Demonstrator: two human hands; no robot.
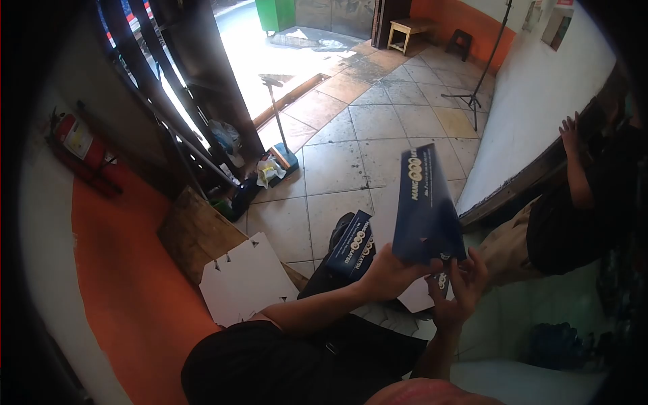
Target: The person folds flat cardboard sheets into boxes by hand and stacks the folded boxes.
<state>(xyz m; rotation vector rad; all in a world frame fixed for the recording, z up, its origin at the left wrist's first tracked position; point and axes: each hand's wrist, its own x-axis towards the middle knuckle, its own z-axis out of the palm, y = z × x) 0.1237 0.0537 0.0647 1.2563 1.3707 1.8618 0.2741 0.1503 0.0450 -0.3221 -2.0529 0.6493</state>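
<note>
A dark blue printed carton [425, 209] is held up in front of me, tilted, with white and gold lettering on its side. My left hand [391, 275] grips its lower left edge, the fingers partly hidden behind it. At the lower right corner my right hand [461, 287] has its fingers bent around the carton's flap. More blue printed cartons [352, 251] rest by my legs, left of the held one. White cardboard sheets with notched edges [246, 283] lie beyond my left forearm.
A dustpan [285, 158] with a long handle stands on the tiled floor ahead. A fire extinguisher [77, 142] hangs on the left wall. Another person [580, 196] stands at the right. Farther back are a wooden bench [410, 28], a stool [460, 44] and a tripod [474, 100].
</note>
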